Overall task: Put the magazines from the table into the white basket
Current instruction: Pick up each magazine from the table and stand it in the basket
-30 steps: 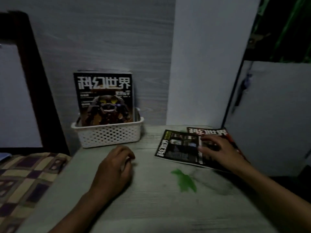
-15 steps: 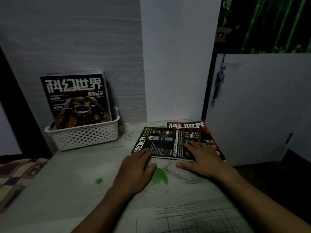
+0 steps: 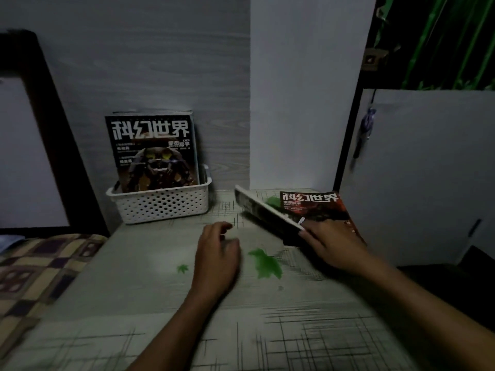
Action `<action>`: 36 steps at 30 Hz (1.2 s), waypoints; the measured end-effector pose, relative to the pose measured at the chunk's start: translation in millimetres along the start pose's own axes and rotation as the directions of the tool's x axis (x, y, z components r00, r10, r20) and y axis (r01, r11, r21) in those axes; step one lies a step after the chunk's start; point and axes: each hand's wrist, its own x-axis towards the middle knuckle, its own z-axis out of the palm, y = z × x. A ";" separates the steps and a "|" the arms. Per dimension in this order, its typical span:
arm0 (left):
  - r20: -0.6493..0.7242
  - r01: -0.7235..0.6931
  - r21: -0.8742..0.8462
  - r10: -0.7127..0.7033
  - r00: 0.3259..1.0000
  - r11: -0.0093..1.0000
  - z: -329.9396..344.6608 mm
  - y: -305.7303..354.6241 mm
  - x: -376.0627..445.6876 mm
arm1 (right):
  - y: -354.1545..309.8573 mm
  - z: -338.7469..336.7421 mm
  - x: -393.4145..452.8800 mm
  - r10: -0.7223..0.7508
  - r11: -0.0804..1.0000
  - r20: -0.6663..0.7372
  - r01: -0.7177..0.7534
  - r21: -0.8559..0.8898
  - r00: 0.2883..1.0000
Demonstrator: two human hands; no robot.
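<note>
A white perforated basket (image 3: 160, 203) stands at the back left of the table against the wall, with dark-covered magazines (image 3: 154, 151) upright in it. My right hand (image 3: 332, 243) grips the near corner of a dark magazine (image 3: 263, 211) and holds it tilted, its left edge raised off the table. Under and behind it a red-and-black magazine (image 3: 318, 207) lies flat at the back right. My left hand (image 3: 217, 257) rests on the table in the middle, fingers loosely curled, holding nothing.
The table (image 3: 150, 290) carries a pale cloth with green leaf prints (image 3: 265, 263) and black line patterns. A checked fabric (image 3: 34, 271) lies beside it at the left. A white panel (image 3: 426, 170) stands at the right, close behind the flat magazine.
My right hand has taken hold of the top magazine and tipped it up off the one below. My left hand has pulled back from the magazine's edge toward the table's middle.
</note>
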 end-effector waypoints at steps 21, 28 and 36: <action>-0.089 -0.038 -0.064 0.033 0.996 0.997 -185.5 -30.9 12.0 | -156.8 29.6 51.9 0.133 0.321 -0.012 -0.031 0.947 0.991; -0.230 -0.089 0.109 0.112 0.967 0.990 -182.6 -48.5 28.3 | -159.8 30.7 97.1 0.098 0.614 -0.069 -0.006 0.790 0.993; -0.447 -0.143 0.251 0.246 0.860 0.957 -213.4 -16.5 162.6 | -192.8 -9.7 225.6 0.228 0.752 -0.441 0.131 0.647 0.868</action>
